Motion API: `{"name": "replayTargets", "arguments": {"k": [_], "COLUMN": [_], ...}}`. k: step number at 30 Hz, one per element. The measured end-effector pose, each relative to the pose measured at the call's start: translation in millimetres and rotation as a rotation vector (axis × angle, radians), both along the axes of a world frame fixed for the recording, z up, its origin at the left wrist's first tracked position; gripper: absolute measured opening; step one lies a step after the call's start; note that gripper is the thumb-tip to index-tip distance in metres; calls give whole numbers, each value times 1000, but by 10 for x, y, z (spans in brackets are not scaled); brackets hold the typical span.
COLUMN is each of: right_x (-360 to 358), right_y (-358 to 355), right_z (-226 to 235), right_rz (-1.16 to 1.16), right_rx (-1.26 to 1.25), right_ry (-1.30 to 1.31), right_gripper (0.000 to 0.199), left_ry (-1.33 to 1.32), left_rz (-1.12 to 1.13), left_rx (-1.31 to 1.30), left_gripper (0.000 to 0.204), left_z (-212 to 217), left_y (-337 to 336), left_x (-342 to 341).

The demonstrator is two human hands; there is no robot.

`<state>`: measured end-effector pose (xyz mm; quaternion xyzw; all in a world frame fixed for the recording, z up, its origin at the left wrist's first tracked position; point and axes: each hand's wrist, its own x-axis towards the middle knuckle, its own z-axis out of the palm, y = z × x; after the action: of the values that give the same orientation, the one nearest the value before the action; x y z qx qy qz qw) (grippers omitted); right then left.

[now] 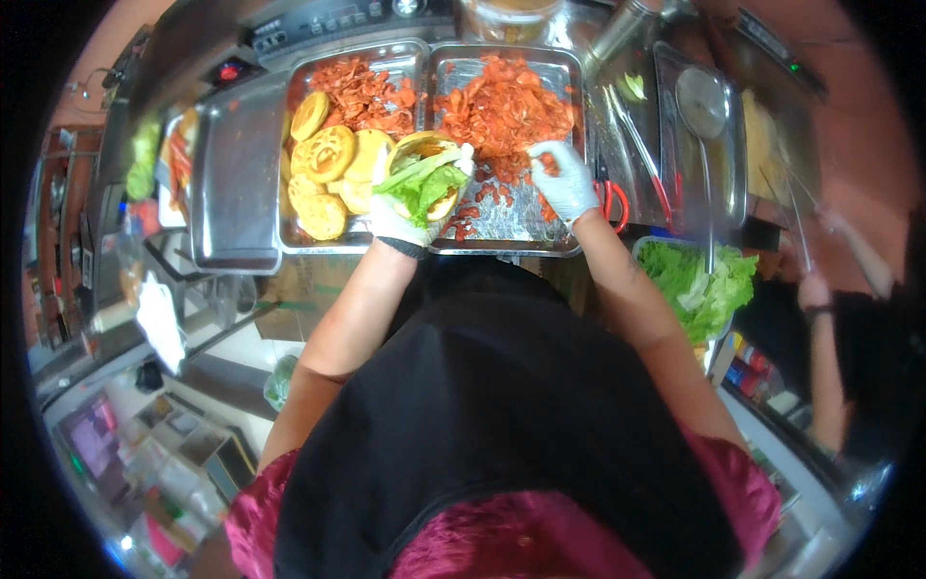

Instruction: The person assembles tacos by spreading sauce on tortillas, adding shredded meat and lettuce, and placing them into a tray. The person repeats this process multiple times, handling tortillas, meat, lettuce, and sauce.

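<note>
My left hand (405, 224), in a white glove, grips a split golden bun (415, 145) with green lettuce leaves (424, 188) in its opening. It is over the inner edges of two metal trays. My right hand (567, 183), also gloved, is over the right tray (521, 232), beside a heap of sliced red meat (506, 101). Its fingers are curled in; whatever they may hold is too small to make out. Several round golden buns (330, 154) lie in the left tray (355, 56), with more chopped red meat (357, 92) behind them.
Right of the trays are red-handled scissors (617, 205), tongs (641, 145) and a long-handled strainer (702, 101). A tub of lettuce (699, 280) stands near right. Another metal tray (236, 174) is at left. Another person's arms (825, 338) are at far right.
</note>
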<state>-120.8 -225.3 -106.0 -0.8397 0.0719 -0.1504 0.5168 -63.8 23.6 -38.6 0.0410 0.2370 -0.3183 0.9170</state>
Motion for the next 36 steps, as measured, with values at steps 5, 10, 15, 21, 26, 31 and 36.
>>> {"name": "replayTargets", "arguments": {"k": [5, 10, 15, 21, 26, 31, 36], "right_x": [249, 592, 401, 216, 196, 261, 211], "right_y": [356, 668, 827, 821, 846, 804, 739], "right_z": [888, 1127, 1025, 872, 1116, 1074, 1059], "right_rz": [-180, -230, 5, 207, 71, 75, 158], "right_rx": [563, 157, -141, -273, -327, -371, -368], "right_ry": [-156, -570, -609, -400, -363, -377, -333], "right_gripper": [17, 23, 32, 30, 36, 31, 28], "left_ry": [14, -99, -154, -180, -86, -40, -106], "left_rz": [-25, -139, -92, -84, -115, -113, -100], "left_rx": [48, 43, -59, -106, -143, -222, -249], "left_gripper": [61, 56, 48, 51, 50, 48, 49], "left_z": [-5, 23, -29, -200, 10, -273, -231], "left_y": [-212, -459, -482, -409, -526, -575, -607], "left_x": [73, 63, 61, 103, 98, 137, 132]}}
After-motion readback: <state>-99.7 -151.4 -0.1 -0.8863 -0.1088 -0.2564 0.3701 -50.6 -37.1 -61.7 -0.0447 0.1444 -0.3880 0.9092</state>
